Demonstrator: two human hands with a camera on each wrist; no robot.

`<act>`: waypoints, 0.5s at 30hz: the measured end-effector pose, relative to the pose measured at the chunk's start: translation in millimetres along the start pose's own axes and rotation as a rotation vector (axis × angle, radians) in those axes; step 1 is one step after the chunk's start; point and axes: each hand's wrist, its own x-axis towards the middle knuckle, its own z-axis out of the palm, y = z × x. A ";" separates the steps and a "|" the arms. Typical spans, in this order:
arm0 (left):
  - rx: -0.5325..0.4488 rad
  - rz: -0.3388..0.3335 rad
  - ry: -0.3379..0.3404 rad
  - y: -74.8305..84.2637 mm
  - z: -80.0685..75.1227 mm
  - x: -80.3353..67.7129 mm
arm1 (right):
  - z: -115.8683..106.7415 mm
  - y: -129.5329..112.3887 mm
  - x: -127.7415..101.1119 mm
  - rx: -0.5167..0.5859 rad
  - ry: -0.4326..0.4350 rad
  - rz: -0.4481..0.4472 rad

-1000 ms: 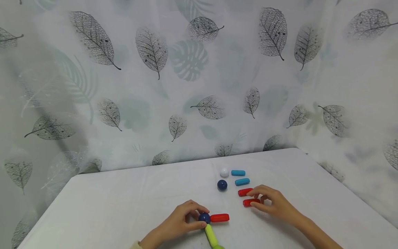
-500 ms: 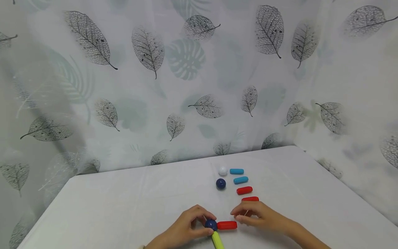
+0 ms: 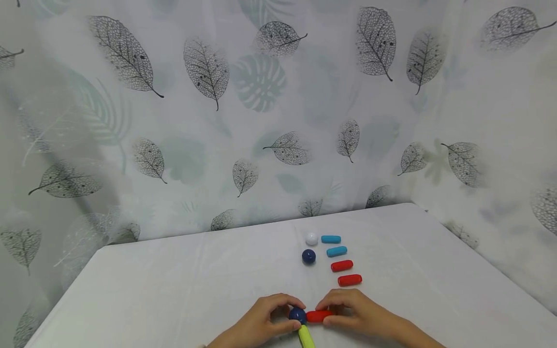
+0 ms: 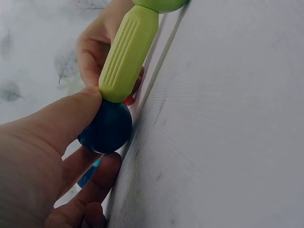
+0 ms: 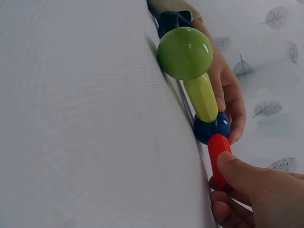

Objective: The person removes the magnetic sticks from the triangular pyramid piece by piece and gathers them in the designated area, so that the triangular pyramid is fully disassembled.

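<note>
The dark blue ball [image 3: 298, 315] sits at the near table [image 3: 174, 290] edge, pinched by our left hand [image 3: 256, 324], with a green rod [image 3: 306, 337] joined below it. On its right a red rod [image 3: 318, 316] touches it, gripped by our right hand [image 3: 357, 316]. Farther back lie a white ball [image 3: 311, 238] and loose rods.

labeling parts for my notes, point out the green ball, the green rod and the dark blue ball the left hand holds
green ball [image 5: 184, 52], right wrist view, middle of its rounded face
green rod [image 4: 127, 53], left wrist view, middle of its ribbed side
dark blue ball [image 4: 108, 127], left wrist view, its exposed front
</note>
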 end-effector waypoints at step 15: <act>-0.035 -0.021 -0.047 3.7 -1.3 0.9 | -8.5 3.4 -0.3 0.006 -0.069 -0.037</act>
